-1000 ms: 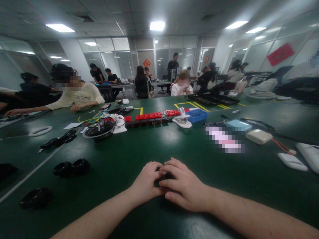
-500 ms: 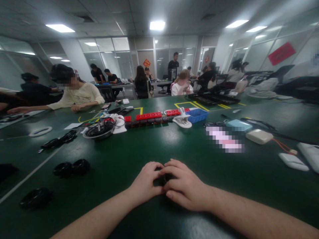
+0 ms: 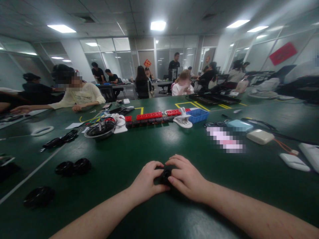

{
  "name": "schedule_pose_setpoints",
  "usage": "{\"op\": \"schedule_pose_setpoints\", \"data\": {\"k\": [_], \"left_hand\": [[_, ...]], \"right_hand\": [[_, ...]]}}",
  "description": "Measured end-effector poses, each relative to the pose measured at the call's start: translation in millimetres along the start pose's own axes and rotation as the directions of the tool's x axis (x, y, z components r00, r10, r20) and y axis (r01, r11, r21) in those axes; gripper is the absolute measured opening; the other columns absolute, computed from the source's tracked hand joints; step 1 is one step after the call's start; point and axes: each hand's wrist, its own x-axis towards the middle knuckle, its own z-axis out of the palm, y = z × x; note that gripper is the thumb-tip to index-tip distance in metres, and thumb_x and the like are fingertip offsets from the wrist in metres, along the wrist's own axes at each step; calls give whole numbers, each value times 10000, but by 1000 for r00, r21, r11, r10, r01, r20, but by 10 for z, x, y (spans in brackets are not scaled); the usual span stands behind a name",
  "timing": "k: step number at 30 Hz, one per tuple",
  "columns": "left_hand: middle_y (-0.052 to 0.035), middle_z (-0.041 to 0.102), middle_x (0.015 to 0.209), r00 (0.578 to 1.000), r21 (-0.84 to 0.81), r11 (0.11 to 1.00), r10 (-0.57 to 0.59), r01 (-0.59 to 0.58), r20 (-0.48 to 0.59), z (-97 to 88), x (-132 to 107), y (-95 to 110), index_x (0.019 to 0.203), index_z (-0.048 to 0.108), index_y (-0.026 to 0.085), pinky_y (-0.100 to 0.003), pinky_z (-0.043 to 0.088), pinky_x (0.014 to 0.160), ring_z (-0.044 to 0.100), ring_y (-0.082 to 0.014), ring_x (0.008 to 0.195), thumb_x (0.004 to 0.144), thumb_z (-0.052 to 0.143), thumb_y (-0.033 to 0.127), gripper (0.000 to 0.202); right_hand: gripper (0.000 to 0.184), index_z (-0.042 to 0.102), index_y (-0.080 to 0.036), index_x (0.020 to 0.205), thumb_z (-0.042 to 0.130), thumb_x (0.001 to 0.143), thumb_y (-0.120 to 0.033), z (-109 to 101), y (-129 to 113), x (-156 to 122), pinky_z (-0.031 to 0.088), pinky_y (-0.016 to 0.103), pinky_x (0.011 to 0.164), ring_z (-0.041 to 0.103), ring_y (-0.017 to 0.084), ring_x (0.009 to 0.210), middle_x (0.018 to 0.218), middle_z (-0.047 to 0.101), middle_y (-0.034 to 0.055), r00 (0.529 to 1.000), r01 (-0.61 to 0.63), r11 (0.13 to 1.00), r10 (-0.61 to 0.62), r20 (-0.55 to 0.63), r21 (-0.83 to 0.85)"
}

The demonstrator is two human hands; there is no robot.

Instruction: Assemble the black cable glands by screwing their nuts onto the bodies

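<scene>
Between my hands, low over the green table (image 3: 139,149), is a small black round piece (image 3: 165,175), largely covered by fingers. I cannot tell its exact kind. My left hand (image 3: 148,179) curls around its left side, with the thumb below and the fingers above. From the right, my right hand (image 3: 188,177) grips the same piece, its thumb and bent fingers against it. To the left lie shiny black ring-shaped coils: a touching pair (image 3: 73,167) and a single coil (image 3: 39,196) nearer to me.
Ahead stand red blocks (image 3: 149,115), a white clip stand (image 3: 183,119), a blue bin (image 3: 198,115) and a metal bowl (image 3: 99,131) of black cable. On the right lie a beige case (image 3: 260,136) and a white case (image 3: 294,162). A co-worker (image 3: 79,93) sits across at left.
My right hand has shifted slightly up, and its fingers have moved on the black piece, which now shows more between the hands. My left hand stays almost still.
</scene>
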Motion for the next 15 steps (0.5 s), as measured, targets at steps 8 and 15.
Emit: {"op": "schedule_pose_setpoints", "data": {"k": [8, 15], "left_hand": [[-30, 532, 1026, 999, 60, 998, -29, 30, -20, 10, -3, -6, 954, 613, 239, -503, 285, 968, 476, -248, 999, 635, 737, 370, 366], [-24, 521, 1055, 999, 91, 995, -31, 33, -20, 25, -8, -19, 874, 628, 233, -565, 153, 1011, 467, -248, 1035, 585, 756, 421, 368]], "right_hand": [[243, 616, -159, 696, 437, 843, -233, 12, 32, 9, 375, 411, 899, 448, 219, 1008, 984, 562, 88, 999, -45, 997, 45, 1, -61], [239, 609, -149, 740, 442, 846, -282, -12, 0, 22, 374, 417, 899, 434, 233, 1029, 1030, 547, 111, 995, -82, 991, 88, 53, -104]]}}
